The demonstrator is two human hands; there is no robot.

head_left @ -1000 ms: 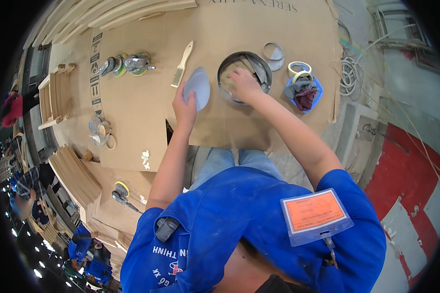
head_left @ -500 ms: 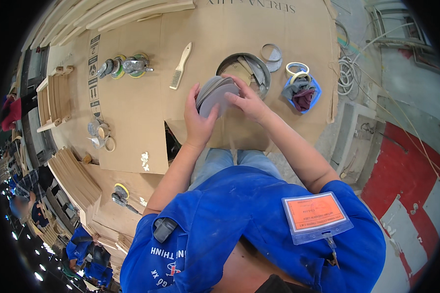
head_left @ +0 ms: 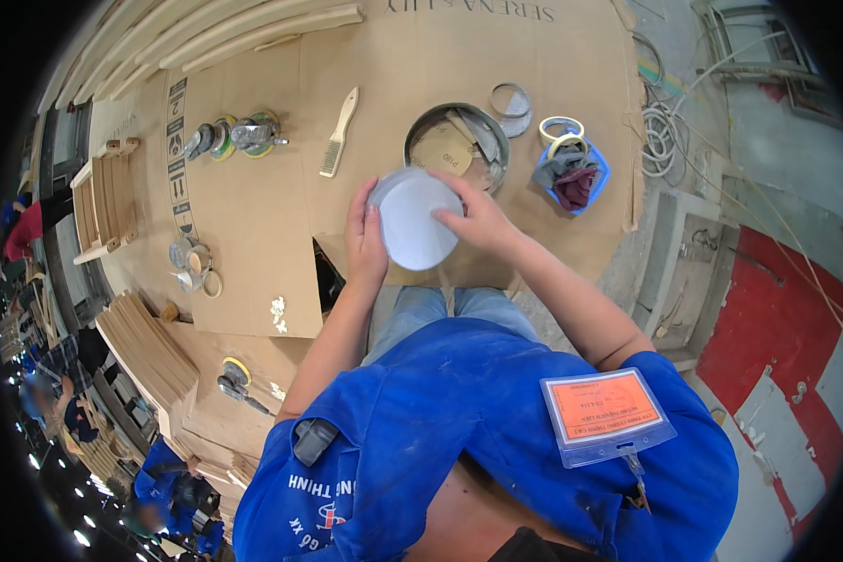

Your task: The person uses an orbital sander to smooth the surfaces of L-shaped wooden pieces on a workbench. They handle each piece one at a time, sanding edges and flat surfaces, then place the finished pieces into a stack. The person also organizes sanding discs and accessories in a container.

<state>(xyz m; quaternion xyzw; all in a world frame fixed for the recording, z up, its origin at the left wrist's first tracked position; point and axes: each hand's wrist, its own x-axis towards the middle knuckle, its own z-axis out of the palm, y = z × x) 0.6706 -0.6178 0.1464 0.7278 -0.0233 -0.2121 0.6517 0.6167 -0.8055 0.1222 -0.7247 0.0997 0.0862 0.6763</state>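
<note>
From the head view, both hands hold a pale round disc (head_left: 414,217) over the near edge of a cardboard-covered table (head_left: 253,215). The left hand (head_left: 365,245) grips the disc's left rim, fingers curled up along the edge, thumb hidden behind it. The right hand (head_left: 476,217) lies on the disc's right side, fingers spread flat across its face and pressing on it. The disc faces up toward the camera, slightly tilted, and sits just in front of a round metal tin (head_left: 456,145), overlapping the tin's near rim in the picture. The tin holds tan sanding sheets.

Left of the tin lies a brush (head_left: 338,132) with a pale wooden handle, well apart from the hands. Farther left are two sanders (head_left: 234,137), side by side. Right of the tin are tape rolls (head_left: 560,131) and a blue tray (head_left: 571,176) holding crumpled rags. A coiled white cable (head_left: 663,131) lies past the table's right edge. On the left, wooden slats (head_left: 145,351) are stacked beside the table, and a third sander (head_left: 236,377) rests on lower cardboard. The person wears a blue shirt with an orange badge (head_left: 604,412) clipped at the chest.
</note>
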